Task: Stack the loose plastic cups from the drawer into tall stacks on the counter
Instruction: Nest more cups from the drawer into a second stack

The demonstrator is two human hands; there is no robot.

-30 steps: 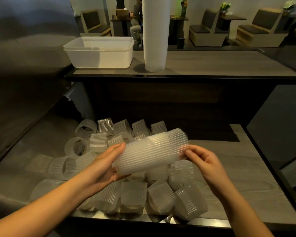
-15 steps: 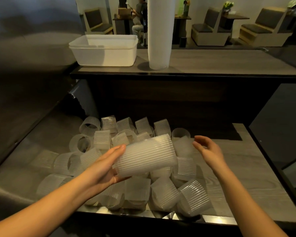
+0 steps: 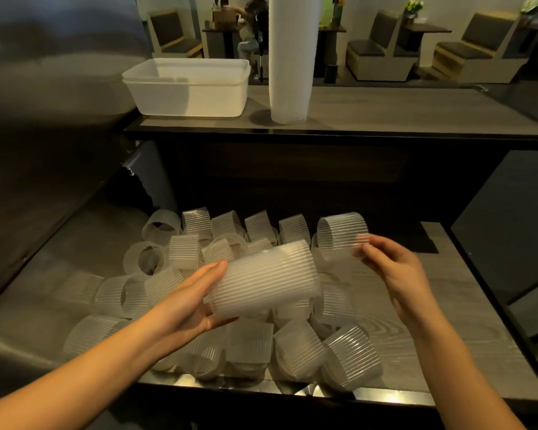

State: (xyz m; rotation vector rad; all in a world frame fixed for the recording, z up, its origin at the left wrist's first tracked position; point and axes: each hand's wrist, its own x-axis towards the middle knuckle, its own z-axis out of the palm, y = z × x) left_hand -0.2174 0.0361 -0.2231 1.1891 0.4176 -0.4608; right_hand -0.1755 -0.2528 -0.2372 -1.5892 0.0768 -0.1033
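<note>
My left hand grips a short stack of ribbed translucent cups, held on its side above the drawer. To its right, my right hand holds a single ribbed cup by its edge, a little above and right of the short stack's open end. Below both hands, several loose cups lie jumbled in the open drawer. On the counter beyond stands a tall stack of cups, its top out of view.
A white plastic tub sits on the counter left of the tall stack. A steel surface rises at the left. Beyond the counter are booth seats, tables and a seated person.
My right hand let go of the short stack's end, reached to the back of the drawer and picked up a single cup. My left hand kept the short stack nearly still.
</note>
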